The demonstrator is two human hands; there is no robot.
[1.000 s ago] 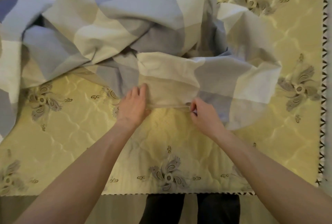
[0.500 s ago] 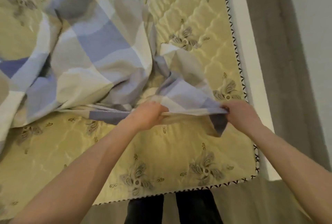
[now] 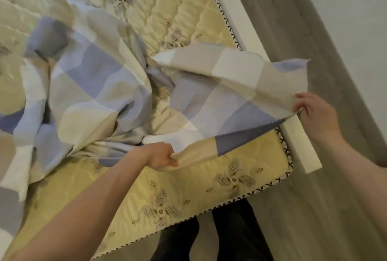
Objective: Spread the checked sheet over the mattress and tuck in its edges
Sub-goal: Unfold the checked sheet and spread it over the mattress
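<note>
The checked sheet (image 3: 88, 80), in blue, beige and white squares, lies bunched over the left and middle of the yellow quilted mattress (image 3: 194, 189). My left hand (image 3: 161, 156) grips the sheet's near hem above the mattress's front part. My right hand (image 3: 316, 114) pinches the same hem farther right, past the mattress's right edge. Between the hands the hem is stretched taut and lifted, and the sheet's corner flap (image 3: 293, 68) hangs in the air over the bed's right side.
A white bed frame rail (image 3: 247, 24) runs along the mattress's right side, with grey wood floor (image 3: 314, 208) beyond and a pale wall at the far right. My dark trouser legs (image 3: 236, 235) stand at the mattress's front corner. The far mattress surface is bare.
My right hand has drawn the hem out to the right past the mattress edge, unfolding a wide flap of sheet. The view has swung toward the bed's right corner.
</note>
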